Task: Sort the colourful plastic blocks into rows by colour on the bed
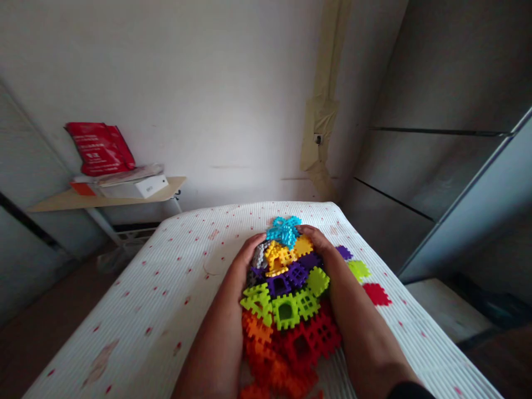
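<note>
A heap of interlocking plastic blocks lies on the covered surface, with blue blocks (285, 231) at its far end. Nearer come yellow blocks (282, 256), purple blocks (296, 274), green blocks (286, 310), red blocks (310, 339) and orange blocks (266, 357). My left hand (253, 246) rests along the heap's left side, against the grey blocks (261, 256). On the opposite side, my right hand (315, 239) curves around the blue and yellow blocks. Both hands look stretched out rather than closed, though most fingers are hidden.
A white, red-spotted cloth (174, 299) covers the surface. Right of my forearm lie a loose green block (359, 270) and red block (377, 294). A side table (54, 202) at left bears a red bag (97, 148) and white box (152, 186). A cabinet (440, 166) stands right.
</note>
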The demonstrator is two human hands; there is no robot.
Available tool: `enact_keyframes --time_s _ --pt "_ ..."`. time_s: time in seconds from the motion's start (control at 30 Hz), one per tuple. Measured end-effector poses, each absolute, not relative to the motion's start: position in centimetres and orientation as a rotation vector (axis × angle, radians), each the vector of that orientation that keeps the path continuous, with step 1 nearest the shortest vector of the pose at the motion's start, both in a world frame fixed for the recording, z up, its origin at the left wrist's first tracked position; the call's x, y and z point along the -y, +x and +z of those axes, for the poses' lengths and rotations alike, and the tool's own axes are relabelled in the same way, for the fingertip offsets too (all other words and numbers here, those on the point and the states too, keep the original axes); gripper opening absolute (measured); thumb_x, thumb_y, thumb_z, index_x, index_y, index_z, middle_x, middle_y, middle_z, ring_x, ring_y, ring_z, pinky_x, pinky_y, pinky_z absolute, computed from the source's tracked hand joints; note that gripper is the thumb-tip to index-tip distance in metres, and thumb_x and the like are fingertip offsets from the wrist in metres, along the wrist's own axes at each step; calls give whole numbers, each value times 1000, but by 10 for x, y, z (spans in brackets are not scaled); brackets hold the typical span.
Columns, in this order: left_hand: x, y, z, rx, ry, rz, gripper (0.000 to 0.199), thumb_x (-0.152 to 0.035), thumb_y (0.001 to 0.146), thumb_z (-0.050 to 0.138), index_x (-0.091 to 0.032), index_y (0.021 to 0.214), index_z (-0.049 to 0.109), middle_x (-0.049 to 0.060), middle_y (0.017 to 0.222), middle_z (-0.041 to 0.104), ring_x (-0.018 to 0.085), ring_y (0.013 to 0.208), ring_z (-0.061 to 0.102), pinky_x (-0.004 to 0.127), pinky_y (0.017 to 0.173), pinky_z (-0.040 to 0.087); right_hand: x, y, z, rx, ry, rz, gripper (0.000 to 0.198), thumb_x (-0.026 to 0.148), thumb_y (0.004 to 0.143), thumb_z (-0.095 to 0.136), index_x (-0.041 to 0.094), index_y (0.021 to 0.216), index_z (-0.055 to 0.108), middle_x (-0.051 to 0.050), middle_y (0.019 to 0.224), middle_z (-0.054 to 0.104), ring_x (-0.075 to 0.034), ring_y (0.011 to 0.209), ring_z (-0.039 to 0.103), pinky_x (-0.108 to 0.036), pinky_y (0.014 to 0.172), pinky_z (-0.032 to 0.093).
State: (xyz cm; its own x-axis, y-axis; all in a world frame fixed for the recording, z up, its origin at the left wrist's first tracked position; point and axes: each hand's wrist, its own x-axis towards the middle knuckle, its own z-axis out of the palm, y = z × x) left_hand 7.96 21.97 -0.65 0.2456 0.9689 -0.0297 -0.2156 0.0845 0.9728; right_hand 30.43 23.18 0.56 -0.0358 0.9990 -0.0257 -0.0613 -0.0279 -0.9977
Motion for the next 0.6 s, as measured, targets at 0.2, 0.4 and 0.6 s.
enact_keyframes --time_s 0.2,0.4,0.6 --pt "-209 83 5 -798 1045 1023 53 -60 73 48 -16 97 66 8 85 71 26 88 65 40 81 50 -239 261 20 1142 -1109 1319 30 47 59 59 18 67 59 -1 61 62 -17 59 57 -30 60 46" --pt "-204 73 19 -791 1058 1091 41 -50 73 53 -17 93 66 5 83 70 25 91 63 35 81 48 -239 215 26 1094 -1144 1161 29 47 60 62 19 66 59 2 58 59 -15 60 53 -27 58 41" --pt "-196 66 31 -775 1081 1067 39 -45 70 56 -13 88 66 6 73 69 24 78 64 36 74 49 -223 204 54 1161 -1134 1020 25 42 62 62 18 67 62 2 62 58 -12 60 49 -25 57 39"
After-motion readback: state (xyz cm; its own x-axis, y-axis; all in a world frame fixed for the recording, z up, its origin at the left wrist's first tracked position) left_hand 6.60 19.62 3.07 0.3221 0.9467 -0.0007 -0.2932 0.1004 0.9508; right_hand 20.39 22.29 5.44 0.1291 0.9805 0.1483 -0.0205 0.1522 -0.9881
